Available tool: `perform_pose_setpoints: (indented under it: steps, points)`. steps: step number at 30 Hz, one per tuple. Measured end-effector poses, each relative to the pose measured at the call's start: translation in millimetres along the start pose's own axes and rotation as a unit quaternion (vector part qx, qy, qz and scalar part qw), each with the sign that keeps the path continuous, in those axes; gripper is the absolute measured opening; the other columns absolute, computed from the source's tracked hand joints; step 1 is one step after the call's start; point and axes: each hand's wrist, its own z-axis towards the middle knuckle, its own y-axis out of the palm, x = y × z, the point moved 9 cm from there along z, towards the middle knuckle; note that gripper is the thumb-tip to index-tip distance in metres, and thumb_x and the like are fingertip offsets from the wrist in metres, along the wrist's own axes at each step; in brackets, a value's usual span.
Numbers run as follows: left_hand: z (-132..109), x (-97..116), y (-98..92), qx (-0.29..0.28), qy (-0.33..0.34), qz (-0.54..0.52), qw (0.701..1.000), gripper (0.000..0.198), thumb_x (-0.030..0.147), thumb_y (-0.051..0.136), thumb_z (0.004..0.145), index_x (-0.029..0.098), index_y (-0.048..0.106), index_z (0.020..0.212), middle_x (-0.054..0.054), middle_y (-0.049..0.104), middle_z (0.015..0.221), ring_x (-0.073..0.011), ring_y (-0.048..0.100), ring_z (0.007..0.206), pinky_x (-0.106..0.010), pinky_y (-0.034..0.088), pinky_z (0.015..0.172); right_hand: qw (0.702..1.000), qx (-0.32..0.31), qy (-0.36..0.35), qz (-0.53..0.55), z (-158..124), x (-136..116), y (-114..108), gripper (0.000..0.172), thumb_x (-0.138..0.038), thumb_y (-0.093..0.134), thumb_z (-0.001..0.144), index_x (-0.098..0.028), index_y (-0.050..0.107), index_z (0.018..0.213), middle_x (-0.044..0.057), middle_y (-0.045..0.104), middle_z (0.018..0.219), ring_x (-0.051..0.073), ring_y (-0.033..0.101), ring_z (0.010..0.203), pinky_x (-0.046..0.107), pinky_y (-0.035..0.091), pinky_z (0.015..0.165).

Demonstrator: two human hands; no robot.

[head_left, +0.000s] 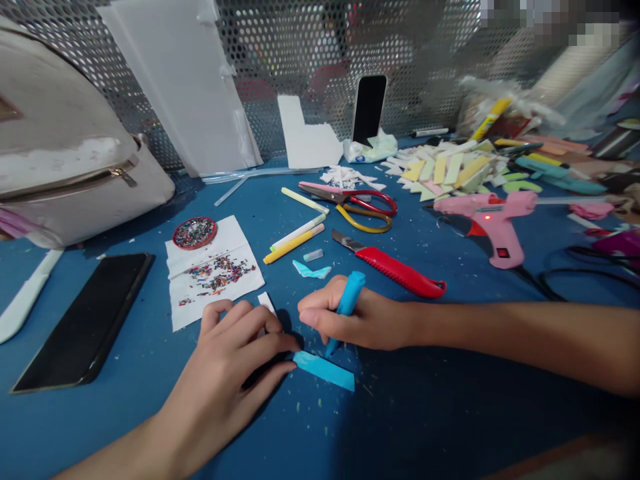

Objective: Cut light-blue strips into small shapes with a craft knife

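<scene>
One blue strip [324, 371] (flat, narrow) is pinched by the left hand [230, 360]; the right hand [363, 320] grips a marker [352, 291].

A perforated metal panel [310, 47], silvery grey and punched with close rows of round holes, stands as a wall along the far side of a blue tabletop [280, 437], with blurred red patches showing among the holes. Light falls unevenly: the tabletop looks brighter blue toward the left and sinks into dark, soft-edged shadow at the lower right. In the bottom right corner lies a dim brownish area, too dark to identify, while the top right background is pixelated.
</scene>
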Motion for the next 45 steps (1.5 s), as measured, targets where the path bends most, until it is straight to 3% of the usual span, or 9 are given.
perform_pose_setpoints:
  steps: [10,21,25,45]
  points:
    - [0.5,-0.4,0.9,-0.003,0.006,0.006,1.0,0.021,0.027,0.056,0.095,0.03,0.058,0.115,0.002,0.06,0.095,-0.0159,0.052,0.087,-0.038,0.027,0.084,0.999,-0.026,0.008,0.023,-1.7,2.6,4.3,0.038,-0.038,0.047,0.098,-0.016,0.045,0.067,-0.005,0.044,0.06,0.008,0.041,0.054,0.021,0.03,0.051]
    - [-0.6,-0.1,1.2,-0.002,0.009,0.01,1.0,0.021,0.027,0.057,0.095,0.03,0.058,0.115,0.002,0.06,0.096,-0.0159,0.052,0.088,-0.038,0.027,0.084,1.0,-0.011,0.003,0.008,-1.2,3.4,2.0,0.045,-0.041,0.04,0.1,-0.015,0.044,0.063,-0.004,0.044,0.059,0.008,0.039,0.054,0.022,0.03,0.051]
    - [-0.5,0.3,1.1,-0.004,0.01,0.01,1.0,0.02,0.027,0.055,0.095,0.03,0.057,0.115,0.002,0.059,0.095,-0.016,0.052,0.087,-0.038,0.027,0.084,0.999,-0.035,0.004,0.018,-1.5,3.2,5.6,0.038,-0.038,0.047,0.098,-0.015,0.046,0.067,-0.005,0.045,0.06,0.007,0.041,0.055,0.02,0.03,0.051]
    - [0.9,1.1,0.3,0.002,0.01,0.015,1.0,0.012,0.025,0.057,0.095,0.028,0.058,0.107,0.003,0.06,0.096,-0.016,0.052,0.09,-0.037,0.026,0.085,1.0,-0.015,0.026,0.005,-1.8,2.5,2.4,0.043,-0.038,0.044,0.098,-0.015,0.045,0.061,-0.004,0.044,0.058,0.008,0.04,0.055,0.022,0.03,0.051]
